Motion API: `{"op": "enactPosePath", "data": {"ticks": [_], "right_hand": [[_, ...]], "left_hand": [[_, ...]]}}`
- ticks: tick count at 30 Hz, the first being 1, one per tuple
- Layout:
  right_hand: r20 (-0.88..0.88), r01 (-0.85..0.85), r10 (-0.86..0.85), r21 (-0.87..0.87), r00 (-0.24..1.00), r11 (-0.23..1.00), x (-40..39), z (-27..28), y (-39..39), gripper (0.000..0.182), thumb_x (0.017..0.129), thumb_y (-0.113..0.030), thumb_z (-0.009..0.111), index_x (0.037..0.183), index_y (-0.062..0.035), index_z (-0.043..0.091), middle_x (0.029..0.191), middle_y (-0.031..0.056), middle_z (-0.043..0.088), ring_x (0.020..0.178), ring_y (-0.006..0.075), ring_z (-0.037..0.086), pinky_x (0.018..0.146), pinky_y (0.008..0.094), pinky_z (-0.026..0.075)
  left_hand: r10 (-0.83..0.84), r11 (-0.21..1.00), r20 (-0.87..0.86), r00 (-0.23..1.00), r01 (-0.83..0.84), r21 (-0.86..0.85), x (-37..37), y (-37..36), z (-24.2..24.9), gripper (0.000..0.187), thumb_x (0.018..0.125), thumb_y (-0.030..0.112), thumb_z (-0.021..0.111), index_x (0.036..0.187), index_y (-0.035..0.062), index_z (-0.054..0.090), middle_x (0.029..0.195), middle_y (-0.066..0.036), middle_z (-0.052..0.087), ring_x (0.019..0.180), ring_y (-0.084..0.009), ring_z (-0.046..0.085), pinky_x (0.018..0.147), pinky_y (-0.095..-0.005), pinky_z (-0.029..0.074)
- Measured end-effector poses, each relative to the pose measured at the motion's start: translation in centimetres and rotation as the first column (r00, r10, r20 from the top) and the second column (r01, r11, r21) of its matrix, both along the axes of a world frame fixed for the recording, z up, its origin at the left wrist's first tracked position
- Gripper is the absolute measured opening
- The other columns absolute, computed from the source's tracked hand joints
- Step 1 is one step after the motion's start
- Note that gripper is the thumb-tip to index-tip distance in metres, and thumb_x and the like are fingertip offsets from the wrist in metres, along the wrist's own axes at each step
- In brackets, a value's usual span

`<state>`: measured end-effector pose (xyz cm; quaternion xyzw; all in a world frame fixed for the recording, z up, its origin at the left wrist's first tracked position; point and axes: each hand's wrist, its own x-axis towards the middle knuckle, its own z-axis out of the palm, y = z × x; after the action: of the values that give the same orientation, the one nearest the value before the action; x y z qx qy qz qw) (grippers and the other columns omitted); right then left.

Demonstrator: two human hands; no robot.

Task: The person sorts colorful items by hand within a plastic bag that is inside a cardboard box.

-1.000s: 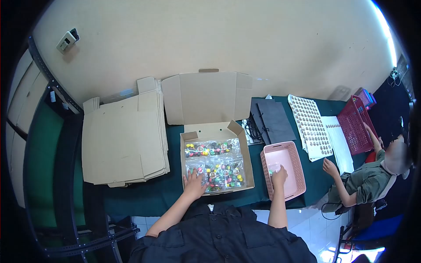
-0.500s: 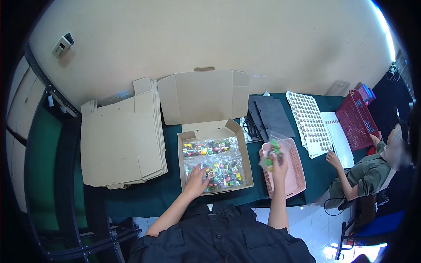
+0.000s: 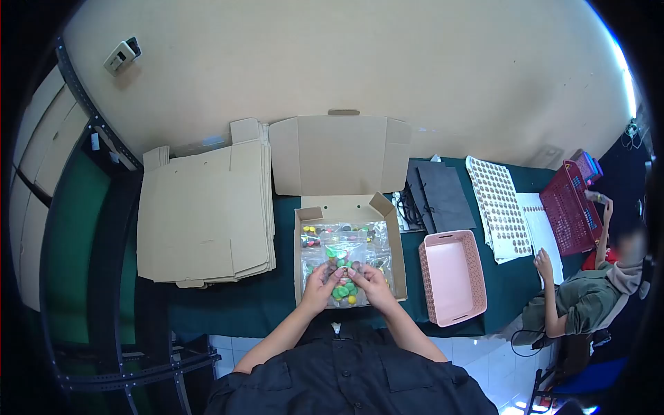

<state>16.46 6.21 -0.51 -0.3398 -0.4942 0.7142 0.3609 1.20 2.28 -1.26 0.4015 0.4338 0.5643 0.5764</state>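
Observation:
A clear plastic bag of colourful candies (image 3: 342, 293) is held over the open cardboard box (image 3: 396, 259). My left hand (image 3: 319, 287) grips its left side and my right hand (image 3: 374, 286) its right side, with thumbs close together in front. Green, yellow and dark pieces show through the plastic. Under it, more clear bags of coloured candies (image 3: 373, 234) lie flat in the box, partly covered by my hands. The box lid (image 3: 342, 153) stands raised at the back. To the right of the box sits a pink basket (image 3: 456, 280) with nothing inside.
Flattened cardboard boxes (image 3: 200, 214) are stacked at left. Black paper bags (image 3: 443, 197), sticker sheets (image 3: 499, 207) and a maroon basket (image 3: 570, 211) stand at right. A co-worker (image 3: 588, 297) sits at the table's right end, one hand raised by the basket.
My right hand has brought the candy bag from above the pink basket to the box. My left hand has left the bags inside and now holds it too. The view has shifted slightly.

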Motion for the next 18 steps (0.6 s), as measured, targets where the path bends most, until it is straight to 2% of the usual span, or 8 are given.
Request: {"op": "enactPosePath", "data": {"ticks": [3, 5, 6, 8, 9, 11, 16, 18], "right_hand": [[0.043, -0.062, 0.065, -0.076, 0.997, 0.995, 0.6, -0.5, 0.3, 0.024, 0.089, -0.020, 0.052, 0.103, -0.0011, 0.056, 0.095, 0.0033, 0.060, 0.086, 0.0083, 0.055, 0.078, 0.0222, 0.043], [-0.069, -0.054, 0.044, -0.139, 0.997, 0.989, 0.6, -0.6, 0.4, 0.026, 0.089, -0.022, 0.052, 0.105, -0.0019, 0.056, 0.094, 0.0030, 0.060, 0.086, 0.0080, 0.054, 0.078, 0.0227, 0.042], [-0.069, -0.049, 0.040, -0.140, 0.997, 0.989, 0.4, -0.6, 0.3, 0.026, 0.089, -0.022, 0.052, 0.105, -0.0019, 0.056, 0.094, 0.0030, 0.060, 0.086, 0.0080, 0.054, 0.078, 0.0227, 0.042], [0.070, 0.127, -0.122, -0.080, 0.990, 0.989, -0.1, -0.7, -0.2, 0.026, 0.089, -0.021, 0.051, 0.106, -0.0008, 0.055, 0.094, 0.0030, 0.060, 0.085, 0.0075, 0.054, 0.077, 0.0232, 0.042], [0.070, 0.130, -0.125, -0.082, 0.990, 0.988, -0.3, -0.5, -0.4, 0.026, 0.089, -0.021, 0.051, 0.106, -0.0008, 0.055, 0.094, 0.0030, 0.060, 0.085, 0.0075, 0.054, 0.077, 0.0232, 0.042], [0.103, 0.093, -0.106, 0.122, 0.989, 0.988, -0.6, 0.2, -0.8, 0.026, 0.090, -0.020, 0.051, 0.105, 0.0006, 0.055, 0.094, 0.0030, 0.059, 0.085, 0.0070, 0.053, 0.077, 0.0231, 0.042], [0.023, 0.073, -0.074, 0.034, 0.997, 0.997, -0.7, 0.5, -1.3, 0.025, 0.090, -0.020, 0.050, 0.104, 0.0005, 0.055, 0.092, 0.0027, 0.059, 0.083, 0.0074, 0.053, 0.074, 0.0230, 0.042], [0.009, 0.001, 0.000, -0.020, 1.000, 1.000, -0.3, 0.4, -1.2, 0.026, 0.090, -0.022, 0.050, 0.104, -0.0002, 0.055, 0.092, 0.0021, 0.059, 0.083, 0.0072, 0.053, 0.073, 0.0225, 0.042]], "left_hand": [[-0.008, 0.999, 0.016, 1.000, 0.009, -0.038, -0.2, -0.3, -0.6, 0.036, 0.090, 0.021, 0.049, 0.119, -0.0003, 0.044, 0.101, -0.005, 0.056, 0.083, -0.0079, 0.055, 0.072, -0.0216, 0.045], [0.006, 0.996, -0.003, 1.000, -0.006, -0.087, -0.1, -0.4, -0.8, 0.038, 0.091, 0.023, 0.048, 0.120, -0.0004, 0.042, 0.103, -0.006, 0.055, 0.086, -0.0092, 0.055, 0.072, -0.0219, 0.045], [0.001, 0.996, -0.003, 1.000, -0.002, -0.088, 0.1, -0.3, -0.5, 0.038, 0.091, 0.023, 0.048, 0.120, -0.0004, 0.042, 0.103, -0.006, 0.055, 0.086, -0.0092, 0.055, 0.072, -0.0219, 0.045], [0.029, 0.999, 0.061, 0.998, -0.028, -0.019, 0.8, -0.3, 0.2, 0.037, 0.091, 0.022, 0.047, 0.120, 0.0000, 0.042, 0.105, -0.007, 0.055, 0.089, -0.0106, 0.054, 0.073, -0.0222, 0.045], [0.026, 0.999, 0.061, 0.998, -0.025, -0.020, 1.2, -0.3, 0.5, 0.037, 0.091, 0.022, 0.047, 0.120, 0.0000, 0.042, 0.105, -0.007, 0.055, 0.089, -0.0106, 0.054, 0.073, -0.0222, 0.045], [0.099, 0.995, -0.073, 0.992, -0.097, 0.022, 1.9, -0.4, 1.0, 0.034, 0.092, 0.022, 0.046, 0.117, -0.0005, 0.043, 0.106, -0.008, 0.055, 0.091, -0.0113, 0.054, 0.073, -0.0224, 0.045], [0.162, 0.987, -0.043, 0.986, -0.162, 0.012, 1.7, -0.7, 0.7, 0.031, 0.091, 0.021, 0.046, 0.111, -0.0028, 0.048, 0.101, -0.008, 0.057, 0.083, -0.0112, 0.056, 0.066, -0.0216, 0.049], [0.168, 0.986, -0.040, 0.985, -0.168, 0.006, 1.5, -0.8, 0.6, 0.030, 0.092, 0.021, 0.046, 0.110, -0.0030, 0.049, 0.100, -0.008, 0.057, 0.081, -0.0111, 0.056, 0.066, -0.0212, 0.048]]}}
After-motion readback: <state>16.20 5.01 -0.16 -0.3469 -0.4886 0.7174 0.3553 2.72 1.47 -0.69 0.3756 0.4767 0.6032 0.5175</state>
